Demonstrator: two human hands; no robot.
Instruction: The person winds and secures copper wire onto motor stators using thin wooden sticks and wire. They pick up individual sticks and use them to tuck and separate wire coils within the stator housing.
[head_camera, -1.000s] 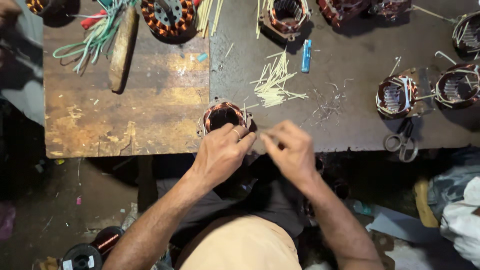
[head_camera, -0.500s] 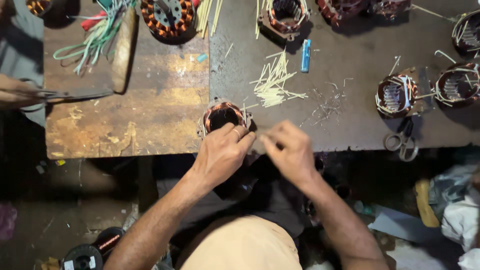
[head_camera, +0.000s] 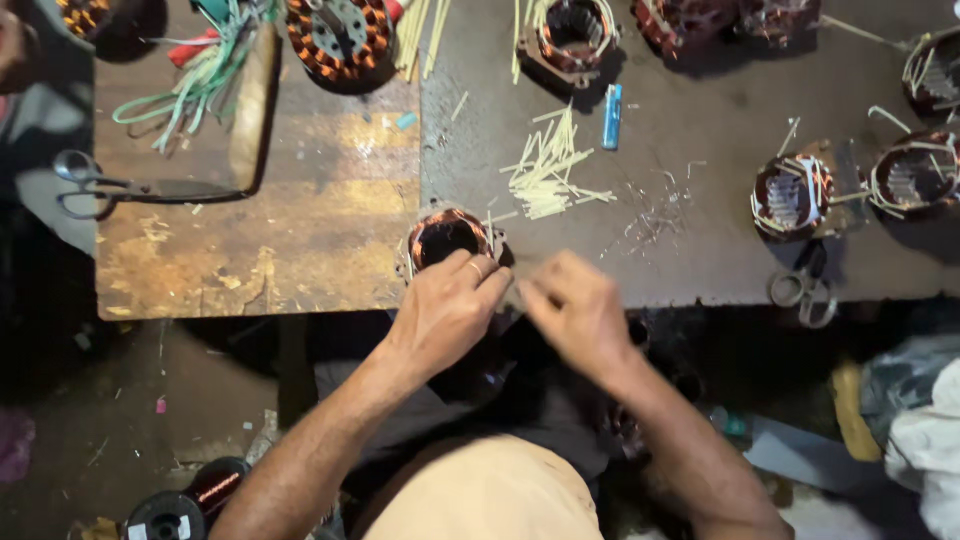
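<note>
Two hands at the bench edge: left hand (head_camera: 448, 305) curled, fingers resting on a copper-wound stator (head_camera: 447, 237); right hand (head_camera: 578, 308) pinched shut beside it, contents indiscernible.

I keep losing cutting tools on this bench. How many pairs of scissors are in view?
2. One pair of scissors lies at the left edge of the wooden board; another pair of scissors lies near the right front table edge. Clutter may hide others.
</note>
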